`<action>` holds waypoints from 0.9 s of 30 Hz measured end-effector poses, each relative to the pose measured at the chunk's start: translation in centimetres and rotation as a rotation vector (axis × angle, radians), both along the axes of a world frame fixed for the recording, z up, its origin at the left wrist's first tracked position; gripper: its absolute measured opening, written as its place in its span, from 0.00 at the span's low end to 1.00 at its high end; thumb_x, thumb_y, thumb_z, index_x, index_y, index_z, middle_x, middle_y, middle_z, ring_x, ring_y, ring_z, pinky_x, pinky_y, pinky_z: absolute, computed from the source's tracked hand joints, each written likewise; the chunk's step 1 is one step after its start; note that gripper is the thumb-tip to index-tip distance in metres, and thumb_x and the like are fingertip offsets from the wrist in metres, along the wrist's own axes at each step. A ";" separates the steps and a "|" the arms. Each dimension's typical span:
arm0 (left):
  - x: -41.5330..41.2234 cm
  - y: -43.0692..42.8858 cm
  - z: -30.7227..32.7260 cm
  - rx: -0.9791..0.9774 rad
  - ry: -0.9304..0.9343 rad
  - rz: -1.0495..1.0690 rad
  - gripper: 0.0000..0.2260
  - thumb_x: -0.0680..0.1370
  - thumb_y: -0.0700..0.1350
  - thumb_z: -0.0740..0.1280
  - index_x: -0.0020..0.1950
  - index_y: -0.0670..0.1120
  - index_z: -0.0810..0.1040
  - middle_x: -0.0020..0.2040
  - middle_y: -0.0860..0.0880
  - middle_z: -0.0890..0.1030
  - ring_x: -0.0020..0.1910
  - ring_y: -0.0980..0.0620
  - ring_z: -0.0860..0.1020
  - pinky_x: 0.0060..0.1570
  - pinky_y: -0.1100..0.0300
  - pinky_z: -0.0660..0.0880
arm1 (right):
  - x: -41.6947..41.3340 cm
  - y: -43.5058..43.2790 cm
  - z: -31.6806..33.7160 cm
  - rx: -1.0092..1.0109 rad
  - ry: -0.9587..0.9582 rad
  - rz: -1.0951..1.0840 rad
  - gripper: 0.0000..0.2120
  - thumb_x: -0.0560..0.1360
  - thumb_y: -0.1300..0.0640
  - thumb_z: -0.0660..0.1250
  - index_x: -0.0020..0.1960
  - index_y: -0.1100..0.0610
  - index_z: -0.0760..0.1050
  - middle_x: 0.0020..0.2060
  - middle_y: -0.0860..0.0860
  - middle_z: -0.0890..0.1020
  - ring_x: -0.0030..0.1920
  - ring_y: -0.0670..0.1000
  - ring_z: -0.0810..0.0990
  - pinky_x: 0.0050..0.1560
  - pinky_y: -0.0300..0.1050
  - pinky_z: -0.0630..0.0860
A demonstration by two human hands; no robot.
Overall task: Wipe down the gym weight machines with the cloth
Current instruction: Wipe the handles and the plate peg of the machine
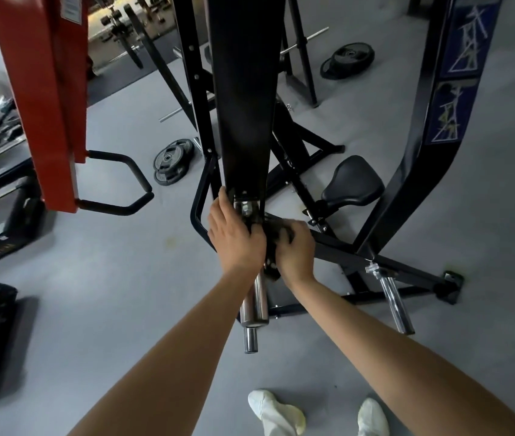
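Observation:
A wide black lever arm [243, 99] of a weight machine hangs down in front of me, ending at a bolted joint. Below the joint a chrome weight sleeve [253, 305] sticks out toward me. My left hand [234, 234] grips the lower end of the arm at the joint, thumb up along its left edge. My right hand [294, 250] holds a dark cloth [276, 232], bunched against the joint just right of my left hand. Most of the cloth is hidden between my hands.
A red machine arm [48, 99] with a black handle loop [124, 180] hangs at left. A black seat [355, 182], the frame's base bar [407, 269] and a second chrome peg [396, 302] lie right. Weight plates [173, 160] [349, 59] rest on the grey floor.

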State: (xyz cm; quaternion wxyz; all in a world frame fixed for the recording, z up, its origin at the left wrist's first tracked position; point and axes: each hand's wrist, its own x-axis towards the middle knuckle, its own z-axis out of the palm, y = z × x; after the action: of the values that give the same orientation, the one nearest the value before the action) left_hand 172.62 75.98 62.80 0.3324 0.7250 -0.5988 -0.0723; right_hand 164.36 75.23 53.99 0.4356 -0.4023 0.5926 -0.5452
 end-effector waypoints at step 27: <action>-14.5 3.0 -11.5 0.575 0.607 -0.149 0.15 0.84 0.49 0.64 0.71 0.59 0.76 0.60 0.53 0.83 0.55 0.52 0.82 0.56 0.55 0.78 | -13.3 5.0 -7.5 0.326 -0.581 -0.103 0.13 0.80 0.66 0.64 0.59 0.60 0.83 0.51 0.56 0.87 0.51 0.55 0.87 0.52 0.51 0.83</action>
State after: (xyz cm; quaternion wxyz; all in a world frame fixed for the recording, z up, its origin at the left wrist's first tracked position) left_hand 158.16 78.96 51.30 0.2721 0.6889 -0.4798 -0.4703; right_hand 151.05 80.18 46.49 0.6166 -0.1248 0.5427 -0.5565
